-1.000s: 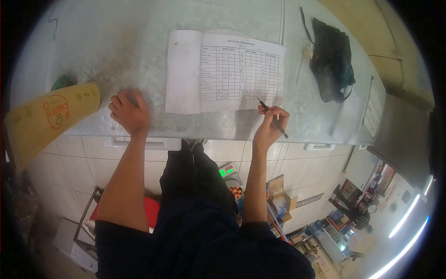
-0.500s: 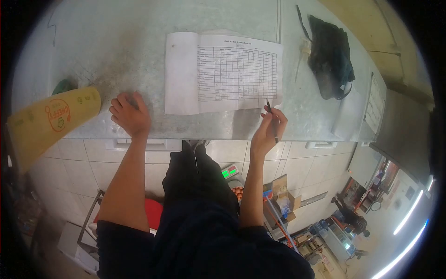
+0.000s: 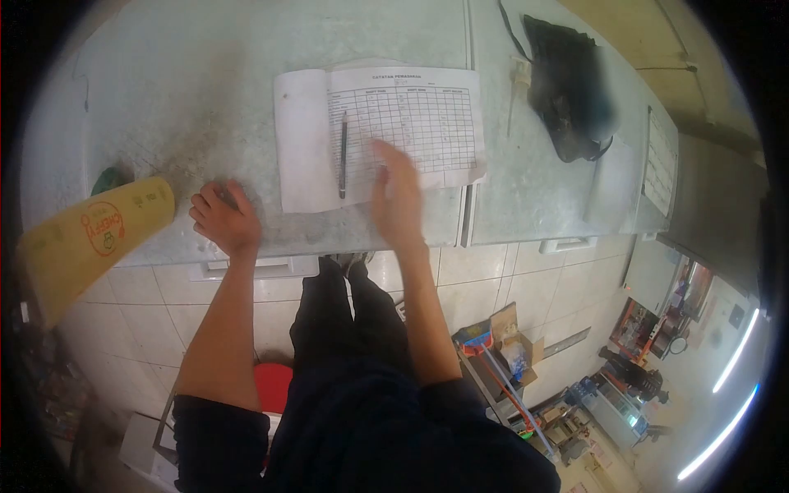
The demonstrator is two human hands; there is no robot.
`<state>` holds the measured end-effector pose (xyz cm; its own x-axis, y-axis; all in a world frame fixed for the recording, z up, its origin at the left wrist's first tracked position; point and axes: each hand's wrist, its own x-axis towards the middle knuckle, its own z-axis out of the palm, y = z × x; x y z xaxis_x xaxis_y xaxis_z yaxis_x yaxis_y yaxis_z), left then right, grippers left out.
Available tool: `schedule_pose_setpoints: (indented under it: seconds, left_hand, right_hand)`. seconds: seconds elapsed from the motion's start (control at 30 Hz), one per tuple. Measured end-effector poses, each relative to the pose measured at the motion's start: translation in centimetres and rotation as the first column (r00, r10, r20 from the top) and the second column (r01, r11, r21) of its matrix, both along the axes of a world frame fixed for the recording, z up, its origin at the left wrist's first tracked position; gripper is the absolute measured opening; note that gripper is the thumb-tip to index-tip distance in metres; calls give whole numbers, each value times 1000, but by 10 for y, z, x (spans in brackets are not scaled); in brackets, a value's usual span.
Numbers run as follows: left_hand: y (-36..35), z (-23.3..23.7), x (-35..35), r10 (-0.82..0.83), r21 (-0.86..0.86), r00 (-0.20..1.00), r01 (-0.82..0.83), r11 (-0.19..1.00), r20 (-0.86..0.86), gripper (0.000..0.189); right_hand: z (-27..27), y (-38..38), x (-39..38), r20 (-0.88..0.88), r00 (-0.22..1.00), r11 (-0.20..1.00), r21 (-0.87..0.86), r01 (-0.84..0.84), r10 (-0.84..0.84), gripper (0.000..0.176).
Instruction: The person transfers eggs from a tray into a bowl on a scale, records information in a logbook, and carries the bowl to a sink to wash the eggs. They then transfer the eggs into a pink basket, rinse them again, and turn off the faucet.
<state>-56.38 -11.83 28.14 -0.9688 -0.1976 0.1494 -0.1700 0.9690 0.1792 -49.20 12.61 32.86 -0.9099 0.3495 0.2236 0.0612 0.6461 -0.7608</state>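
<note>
A booklet with a printed table form [image 3: 444,123] lies on the grey metal worktop [image 3: 197,82], its white left flap folded over. On the form's left columns rests a dark pencil [image 3: 343,156], point towards the top of the page. Blurred by motion, my right hand [image 3: 400,201] is just right of the pencil, over the lower edge of the form, thumb and fingers apart and nothing in them. My left hand [image 3: 226,218] rests on the worktop left of the booklet, fingers loosely bent and apart. Beside it is a yellow printed bag [image 3: 107,234].
A black bag [image 3: 567,90] and a pale slender object [image 3: 519,74] lie at the right. Another sheet [image 3: 660,168] is at the far right end. Below are a red seat [image 3: 272,386] and an open cardboard box [image 3: 526,353]. Another person [image 3: 633,375] is in the background.
My right hand has let go of the pencil, which now lies on the form's left side. The hand has moved left across the page. My left hand stays on the worktop.
</note>
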Motion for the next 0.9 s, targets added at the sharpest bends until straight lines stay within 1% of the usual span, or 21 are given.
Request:
schedule_pose_setpoints:
  seconds: [0.03, 0.07, 0.1, 0.17, 0.27, 0.37, 0.47, 0.57, 0.67, 0.7, 0.73, 0.77, 0.8, 0.83, 0.9]
  left_hand:
    - [0, 0, -1, 1, -1, 1000, -1, 1000, -1, 34]
    - [0, 0, -2, 3, -2, 1000, -3, 1000, -1, 34]
    - [0, 0, -1, 5, -3, 1000, -5, 1000, 1, 34]
    - [0, 1, -1, 7, 6, 1000, -7, 1000, -4, 34]
    - [0, 0, -2, -2, 3, 1000, 2, 1000, -15, 33]
    - [0, 1, -2, -3, -7, 1000, 3, 1000, -15, 33]
    - [1, 1, -1, 6, -11, 1000, -6, 1000, -14, 32]
    - [1, 1, -1, 3, -5, 1000, -4, 1000, -7, 32]
    - [0, 0, -1, -1, -4, 1000, 1, 1000, -13, 33]
    - [1, 0, -2, -3, -4, 1000, 3, 1000, -18, 33]
    - [1, 1, -2, -8, -5, 1000, 8, 1000, -29, 33]
    - [2, 3, -2, -14, -5, 999, 14, 1000, -39, 33]
    - [3, 4, -1, -22, -3, 999, 22, 1000, -49, 33]
    - [1, 1, -1, -35, -83, 998, 31, 996, -47, 34]
    - [-4, -8, 1, -58, -238, 997, 47, 970, -42, 35]
  right_hand:
    - [-4, 9, 9, -27, 993, 993, 36, 112, -111, 44]
    - [-7, 18, 17, -65, 942, 935, 114, 335, -330, 41]
    - [-10, 28, 25, -117, 841, 821, 181, 541, -528, 38]
    - [-18, 52, 42, -60, 700, 674, 221, 705, -712, 42]
    - [-14, 68, 52, 134, 709, 713, -18, 701, -693, 37]
    - [-14, 77, 51, 208, 731, 746, -10, 666, -650, 32]
    - [-7, 78, 44, 222, 643, 644, -75, 761, -733, 23]
    - [-7, 67, 34, 124, 540, 516, -181, 837, -832, 20]
    - [-9, 29, 19, -190, 597, 626, -264, 734, -779, 14]
    - [10, 3, 9, -175, 700, 719, -242, 651, -693, 12]
    - [28, -27, 3, -158, 789, 800, -223, 558, -594, 12]
    - [28, -49, 5, -212, 916, 940, -104, 325, -340, 16]
    - [35, -70, 7, -196, 967, 985, -87, 150, -164, 18]
    - [44, -89, 8, -176, 984, 997, -72, -33, 19, 20]
    - [52, -117, 5, -234, 961, 982, -79, -171, 149, 26]
